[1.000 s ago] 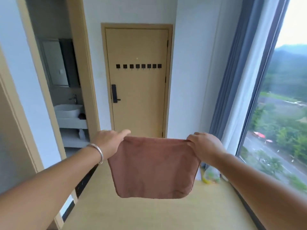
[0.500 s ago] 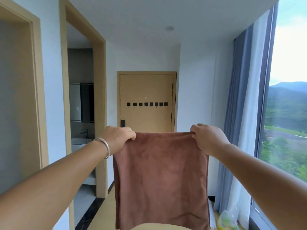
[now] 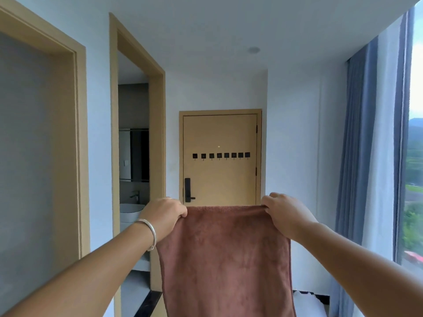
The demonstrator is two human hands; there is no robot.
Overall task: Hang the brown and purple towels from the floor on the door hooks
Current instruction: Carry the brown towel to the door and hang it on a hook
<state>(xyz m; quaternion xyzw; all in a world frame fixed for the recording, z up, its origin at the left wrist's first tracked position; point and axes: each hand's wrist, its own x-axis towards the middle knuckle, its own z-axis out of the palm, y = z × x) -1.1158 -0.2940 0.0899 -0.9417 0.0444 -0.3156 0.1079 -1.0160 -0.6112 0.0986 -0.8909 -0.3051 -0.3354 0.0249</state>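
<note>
**Brown towel held spread, facing the door**

I hold the brown towel [image 3: 225,259] up in front of me by its two top corners. My left hand [image 3: 163,217] pinches the left corner, fingers curled over the hem. My right hand [image 3: 285,213] pinches the right corner the same way. A silver bangle [image 3: 150,232] sits on my left wrist.

Orientation: the top hem runs level from hand to hand, nearly taut. The long axis hangs straight down from it, and the lower end passes out of the bottom of the frame. The flat face is turned toward me, the back toward the door [image 3: 219,170].

Position: the towel hangs in the air, clear of the door, which stands well ahead at the end of the corridor. A row of eight black hooks [image 3: 220,155] crosses the door above the hem; all are bare. The black handle [image 3: 188,190] shows just above my left hand.

Surroundings: bathroom doorway [image 3: 135,170] on the left with a basin [image 3: 130,211] inside. Blue and white curtains [image 3: 370,156] and the window on the right.

Against the frame half a second ago: same pinch on both corners, hem still level. The towel and hands sit lower in view and more ceiling shows. Against one second ago: the towel was shorter, its bottom edge visible above the floor; now it hangs full length.
</note>
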